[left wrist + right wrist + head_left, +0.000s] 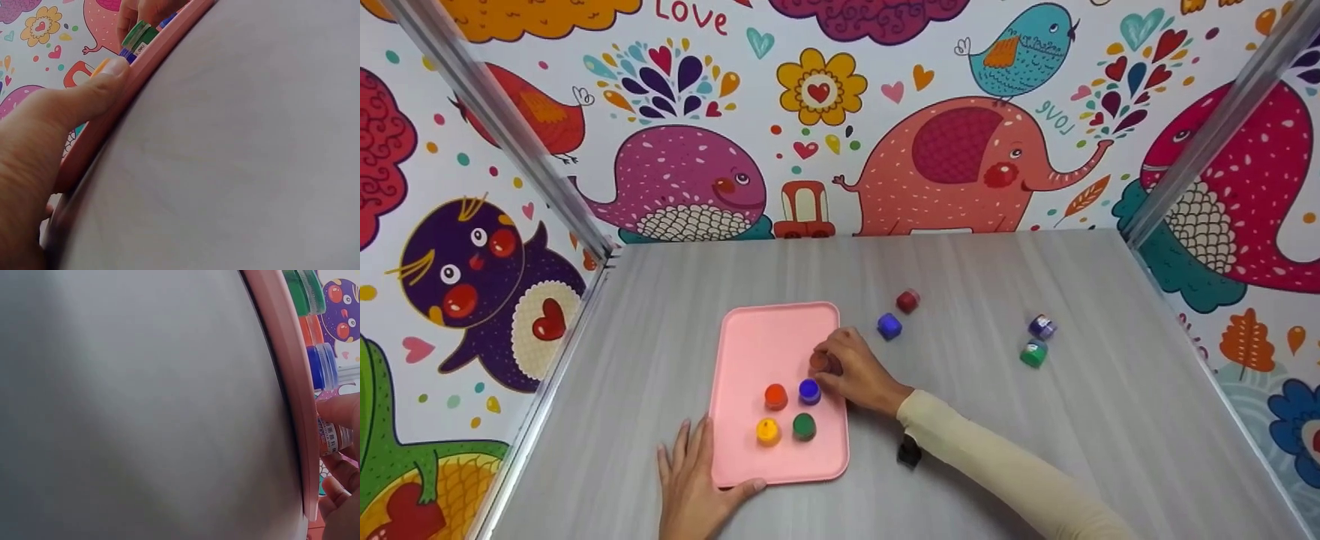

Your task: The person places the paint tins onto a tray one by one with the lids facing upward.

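My right hand (pixel 855 369) pinches a small brown paint pot (pixel 820 362) over the right side of the pink tray (pixel 780 322). In the right wrist view a printed label shows on that paint pot (pixel 329 437), between thumb and fingers. On the tray stand an orange pot (pixel 775 397), a blue pot (pixel 809 391), a yellow pot (pixel 768 431) and a green pot (pixel 804 426). My left hand (pixel 694 480) rests at the tray's near left corner, fingers straight along the side. Its thumb (pixel 101 90) lies on the rim in the left wrist view.
Right of the tray, a dark red pot (pixel 908 301) and a blue-violet pot (pixel 889 325) lie on the grey table (pixel 960 277). Farther right are a dark purple pot (pixel 1042 326) and a green pot (pixel 1033 352). Patterned walls with metal posts (pixel 1207 127) border the table.
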`<action>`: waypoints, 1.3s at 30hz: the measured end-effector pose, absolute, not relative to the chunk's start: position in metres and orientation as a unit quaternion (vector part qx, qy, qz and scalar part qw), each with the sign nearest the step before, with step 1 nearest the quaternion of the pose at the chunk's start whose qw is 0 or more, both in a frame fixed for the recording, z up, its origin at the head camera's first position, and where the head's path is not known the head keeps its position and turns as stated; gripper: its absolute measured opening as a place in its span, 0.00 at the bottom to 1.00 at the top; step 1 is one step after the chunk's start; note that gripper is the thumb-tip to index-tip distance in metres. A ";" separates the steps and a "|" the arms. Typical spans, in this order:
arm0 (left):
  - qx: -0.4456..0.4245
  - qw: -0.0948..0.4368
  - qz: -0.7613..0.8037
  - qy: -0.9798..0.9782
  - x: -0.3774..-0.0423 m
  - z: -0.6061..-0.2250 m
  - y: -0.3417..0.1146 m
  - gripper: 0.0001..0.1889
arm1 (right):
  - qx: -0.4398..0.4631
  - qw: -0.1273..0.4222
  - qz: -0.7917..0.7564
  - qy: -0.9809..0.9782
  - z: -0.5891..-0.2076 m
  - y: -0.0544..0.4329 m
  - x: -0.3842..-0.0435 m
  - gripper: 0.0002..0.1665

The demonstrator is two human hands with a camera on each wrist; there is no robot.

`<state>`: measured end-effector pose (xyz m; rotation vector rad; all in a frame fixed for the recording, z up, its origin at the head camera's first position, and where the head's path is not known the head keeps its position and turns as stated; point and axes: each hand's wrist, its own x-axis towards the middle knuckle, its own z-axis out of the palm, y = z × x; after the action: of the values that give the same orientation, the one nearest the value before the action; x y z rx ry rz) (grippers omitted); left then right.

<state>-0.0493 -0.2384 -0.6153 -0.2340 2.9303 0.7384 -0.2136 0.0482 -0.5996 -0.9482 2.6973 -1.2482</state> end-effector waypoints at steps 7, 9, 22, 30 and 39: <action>-0.076 0.052 0.241 0.966 -0.050 -0.617 -0.237 0.80 | -0.310 0.016 -0.399 0.863 -0.600 0.042 -0.219 0.12; -0.079 0.056 0.239 0.966 -0.050 -0.617 -0.238 0.80 | -0.307 0.021 -0.405 0.861 -0.599 0.040 -0.221 0.13; -0.060 0.034 0.234 0.970 -0.046 -0.619 -0.242 0.77 | -0.298 0.047 -0.437 0.847 -0.599 0.025 -0.230 0.15; -0.069 0.046 0.237 0.968 -0.048 -0.619 -0.242 0.78 | -0.273 0.073 -0.478 0.832 -0.597 0.007 -0.230 0.15; -0.056 0.024 0.250 0.966 -0.047 -0.621 -0.245 0.76 | -0.265 0.099 -0.473 0.835 -0.599 -0.007 -0.224 0.14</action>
<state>-0.0470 -0.2450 -0.6209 -0.1728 2.9899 0.7725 -0.2239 -0.0074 -0.5986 -0.7826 2.4693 -1.3990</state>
